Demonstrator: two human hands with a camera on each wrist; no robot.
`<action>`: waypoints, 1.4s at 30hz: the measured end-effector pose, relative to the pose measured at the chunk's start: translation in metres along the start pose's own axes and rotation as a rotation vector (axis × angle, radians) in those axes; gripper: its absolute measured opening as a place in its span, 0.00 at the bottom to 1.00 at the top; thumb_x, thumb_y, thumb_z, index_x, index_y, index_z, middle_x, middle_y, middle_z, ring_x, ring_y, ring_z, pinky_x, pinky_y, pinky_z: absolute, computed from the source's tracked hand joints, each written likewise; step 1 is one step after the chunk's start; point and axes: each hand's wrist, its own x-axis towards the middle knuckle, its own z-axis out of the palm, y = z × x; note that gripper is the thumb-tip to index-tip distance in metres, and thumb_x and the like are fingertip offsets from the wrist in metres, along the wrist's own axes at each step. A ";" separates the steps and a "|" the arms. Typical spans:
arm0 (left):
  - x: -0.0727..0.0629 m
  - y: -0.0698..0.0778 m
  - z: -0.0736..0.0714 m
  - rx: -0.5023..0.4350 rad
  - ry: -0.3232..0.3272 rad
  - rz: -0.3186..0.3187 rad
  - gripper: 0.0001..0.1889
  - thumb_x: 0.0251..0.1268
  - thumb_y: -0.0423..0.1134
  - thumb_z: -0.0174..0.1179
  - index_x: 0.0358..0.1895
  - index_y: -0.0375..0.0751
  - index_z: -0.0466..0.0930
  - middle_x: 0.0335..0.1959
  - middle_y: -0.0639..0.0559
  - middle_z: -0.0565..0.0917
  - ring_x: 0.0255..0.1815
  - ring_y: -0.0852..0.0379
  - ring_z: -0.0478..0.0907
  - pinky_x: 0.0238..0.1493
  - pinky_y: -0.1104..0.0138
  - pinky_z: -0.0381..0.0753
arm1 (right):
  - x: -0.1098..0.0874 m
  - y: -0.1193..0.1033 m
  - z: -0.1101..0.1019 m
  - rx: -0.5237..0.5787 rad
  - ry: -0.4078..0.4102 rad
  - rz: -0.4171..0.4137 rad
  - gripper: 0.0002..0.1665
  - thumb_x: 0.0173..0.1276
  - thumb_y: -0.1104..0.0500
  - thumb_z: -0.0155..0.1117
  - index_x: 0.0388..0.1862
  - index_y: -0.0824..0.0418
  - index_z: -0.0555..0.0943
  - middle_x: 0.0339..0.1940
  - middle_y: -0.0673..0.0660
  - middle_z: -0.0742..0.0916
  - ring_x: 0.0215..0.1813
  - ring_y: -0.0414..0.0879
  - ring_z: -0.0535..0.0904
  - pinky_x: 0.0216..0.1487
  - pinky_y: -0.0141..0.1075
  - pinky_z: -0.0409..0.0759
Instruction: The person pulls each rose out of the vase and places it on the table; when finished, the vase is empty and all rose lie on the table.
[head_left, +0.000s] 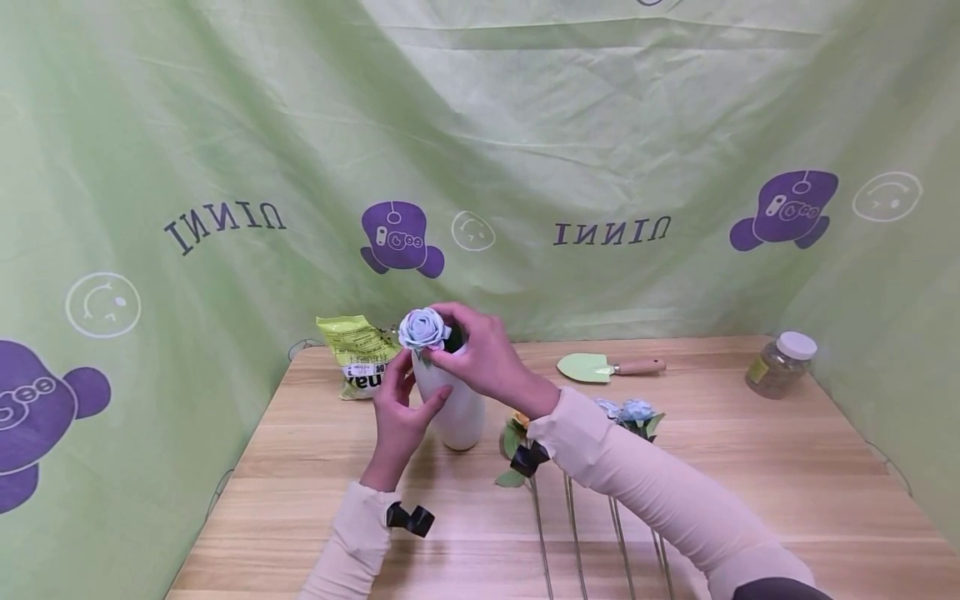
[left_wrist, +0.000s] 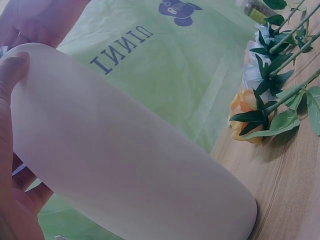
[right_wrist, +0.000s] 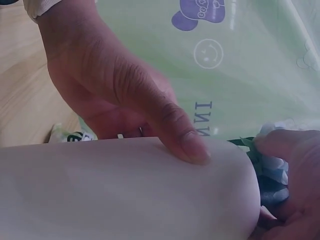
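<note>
A tall white vase [head_left: 459, 417] stands on the table, and my left hand [head_left: 400, 417] grips it near the top. In the left wrist view the vase [left_wrist: 135, 145] fills the middle, with the thumb along its upper end. A pale blue rose [head_left: 423, 328] sits at the vase's mouth. My right hand [head_left: 487, 354] holds this flower just under its bloom, fingers around the rim. In the right wrist view, the fingers of my right hand [right_wrist: 297, 172] are beside the green leaves, and the left thumb presses the vase wall. The stem's lower part is hidden inside.
Behind the vase stands a yellow-green bag [head_left: 356, 354]. A small trowel [head_left: 592, 367] with a wooden handle lies at the back, and a lidded jar [head_left: 780, 367] stands right. Several stemmed flowers, including an orange one [left_wrist: 243, 112] and blue ones [head_left: 636, 410], lie beneath my right forearm.
</note>
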 end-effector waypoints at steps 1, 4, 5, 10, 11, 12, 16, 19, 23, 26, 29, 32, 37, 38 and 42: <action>0.000 0.000 0.000 -0.004 0.000 0.006 0.39 0.49 0.19 0.71 0.69 0.32 0.67 0.62 0.51 0.75 0.64 0.58 0.74 0.70 0.71 0.76 | 0.000 0.000 -0.001 0.011 0.006 -0.007 0.29 0.57 0.64 0.75 0.59 0.64 0.79 0.50 0.60 0.89 0.51 0.50 0.87 0.52 0.37 0.88; 0.001 0.000 0.000 -0.007 -0.001 0.011 0.39 0.49 0.20 0.71 0.69 0.34 0.68 0.61 0.50 0.75 0.64 0.58 0.74 0.70 0.71 0.76 | 0.001 -0.001 -0.002 0.040 0.021 -0.019 0.28 0.58 0.65 0.75 0.58 0.64 0.80 0.50 0.61 0.89 0.49 0.50 0.87 0.49 0.34 0.89; 0.001 0.000 0.000 -0.011 -0.003 0.009 0.39 0.49 0.20 0.71 0.69 0.35 0.68 0.61 0.50 0.75 0.64 0.58 0.75 0.70 0.71 0.76 | 0.001 -0.002 -0.003 0.051 0.025 -0.019 0.28 0.58 0.65 0.74 0.58 0.64 0.80 0.50 0.61 0.89 0.48 0.50 0.88 0.48 0.33 0.89; 0.000 0.000 0.000 -0.018 0.000 -0.009 0.39 0.49 0.20 0.71 0.69 0.36 0.69 0.63 0.48 0.75 0.62 0.57 0.76 0.68 0.71 0.77 | 0.000 -0.006 -0.006 0.064 0.057 0.000 0.29 0.58 0.65 0.74 0.60 0.65 0.79 0.51 0.62 0.89 0.49 0.51 0.88 0.48 0.33 0.89; 0.000 0.000 0.000 -0.018 0.000 -0.013 0.39 0.49 0.21 0.71 0.69 0.37 0.69 0.63 0.49 0.75 0.62 0.57 0.77 0.68 0.71 0.78 | 0.000 -0.006 -0.007 0.064 0.064 0.004 0.29 0.58 0.65 0.74 0.60 0.65 0.79 0.51 0.62 0.89 0.50 0.52 0.88 0.48 0.33 0.89; 0.000 0.000 0.000 -0.016 0.001 -0.016 0.39 0.49 0.21 0.72 0.69 0.37 0.69 0.63 0.49 0.75 0.62 0.57 0.77 0.68 0.71 0.78 | 0.001 -0.007 -0.007 0.062 0.070 0.006 0.29 0.58 0.65 0.74 0.60 0.65 0.79 0.52 0.62 0.89 0.51 0.52 0.88 0.49 0.33 0.89; 0.000 0.001 0.001 -0.016 0.002 -0.026 0.39 0.50 0.21 0.72 0.69 0.37 0.69 0.64 0.48 0.75 0.62 0.57 0.77 0.68 0.72 0.78 | 0.000 -0.008 -0.010 0.093 0.075 0.006 0.30 0.58 0.66 0.74 0.61 0.65 0.79 0.53 0.63 0.88 0.53 0.52 0.87 0.51 0.31 0.88; 0.000 0.002 0.001 -0.015 0.005 -0.031 0.39 0.50 0.21 0.71 0.69 0.36 0.69 0.64 0.47 0.75 0.61 0.58 0.77 0.67 0.72 0.78 | 0.000 -0.009 -0.012 0.124 0.079 -0.001 0.30 0.58 0.67 0.74 0.61 0.66 0.78 0.53 0.64 0.88 0.52 0.53 0.87 0.51 0.32 0.89; 0.000 0.002 0.002 -0.013 0.010 -0.031 0.39 0.49 0.21 0.72 0.69 0.35 0.69 0.64 0.45 0.75 0.61 0.58 0.77 0.66 0.72 0.79 | 0.001 -0.009 -0.015 0.148 0.097 -0.015 0.30 0.58 0.68 0.74 0.60 0.67 0.78 0.53 0.65 0.88 0.52 0.56 0.87 0.50 0.38 0.90; 0.000 0.001 0.002 -0.013 0.013 -0.030 0.40 0.49 0.21 0.72 0.69 0.34 0.68 0.63 0.46 0.75 0.62 0.58 0.77 0.67 0.72 0.79 | 0.001 -0.010 -0.017 0.171 0.109 -0.022 0.30 0.58 0.69 0.73 0.60 0.68 0.78 0.52 0.66 0.88 0.52 0.56 0.87 0.49 0.37 0.90; 0.000 0.000 0.002 -0.012 0.018 -0.030 0.40 0.48 0.20 0.72 0.69 0.33 0.68 0.62 0.47 0.75 0.62 0.58 0.76 0.67 0.72 0.78 | 0.001 -0.011 -0.019 0.192 0.120 -0.023 0.30 0.58 0.69 0.73 0.60 0.68 0.78 0.52 0.67 0.88 0.52 0.56 0.87 0.48 0.32 0.89; 0.000 0.001 0.002 -0.011 0.022 -0.028 0.39 0.48 0.20 0.71 0.69 0.33 0.68 0.62 0.47 0.75 0.62 0.58 0.76 0.67 0.72 0.78 | 0.001 -0.013 -0.021 0.205 0.131 -0.022 0.30 0.58 0.69 0.73 0.61 0.68 0.78 0.53 0.67 0.87 0.52 0.56 0.87 0.48 0.30 0.89; 0.000 0.001 0.002 -0.010 0.022 -0.023 0.39 0.48 0.20 0.71 0.69 0.32 0.68 0.61 0.46 0.75 0.62 0.59 0.76 0.68 0.71 0.78 | 0.001 -0.014 -0.025 0.216 0.155 -0.030 0.30 0.58 0.70 0.73 0.61 0.69 0.78 0.53 0.67 0.87 0.53 0.57 0.87 0.48 0.30 0.89; 0.000 0.001 0.002 -0.010 0.022 -0.022 0.39 0.48 0.20 0.71 0.69 0.32 0.68 0.62 0.46 0.75 0.62 0.59 0.76 0.68 0.71 0.78 | 0.001 -0.014 -0.025 0.217 0.163 -0.035 0.30 0.58 0.70 0.73 0.61 0.69 0.78 0.53 0.67 0.87 0.53 0.57 0.87 0.48 0.31 0.89; -0.001 0.001 0.002 -0.008 0.022 -0.020 0.39 0.48 0.20 0.71 0.69 0.32 0.68 0.62 0.46 0.75 0.62 0.59 0.76 0.67 0.71 0.79 | 0.001 -0.013 -0.026 0.224 0.199 -0.048 0.30 0.58 0.70 0.72 0.60 0.70 0.78 0.53 0.68 0.87 0.53 0.58 0.87 0.47 0.32 0.89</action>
